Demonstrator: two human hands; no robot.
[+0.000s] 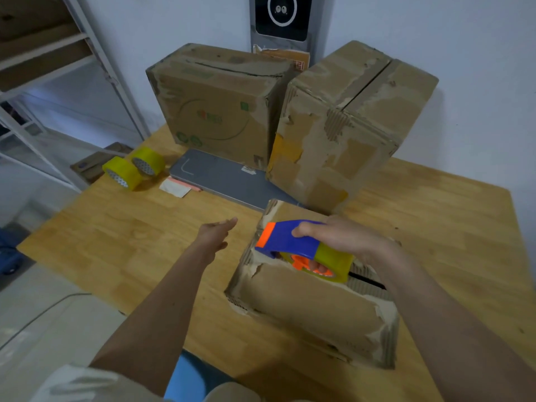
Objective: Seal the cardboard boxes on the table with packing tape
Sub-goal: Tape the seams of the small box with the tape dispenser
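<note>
right hand (345, 236) fingers curled round dispenser (293, 242) on near box (313, 309), lower centre | left hand (214, 233) fingers straight, beside box | two boxes (220, 111) behind | tape rolls (132, 166), tablet (223, 178) centre-left on table (130, 227)

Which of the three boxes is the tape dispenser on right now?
The nearest box, directly under the right hand holding the dispenser. The other two boxes stand untouched by the wall.

A flat grey laptop (223, 178) is lying closed on the light wooden bench (121, 227), a small white paper slip (175, 188) sitting just beside it. A white metal shelving rack (58, 68) is standing at left.
</note>
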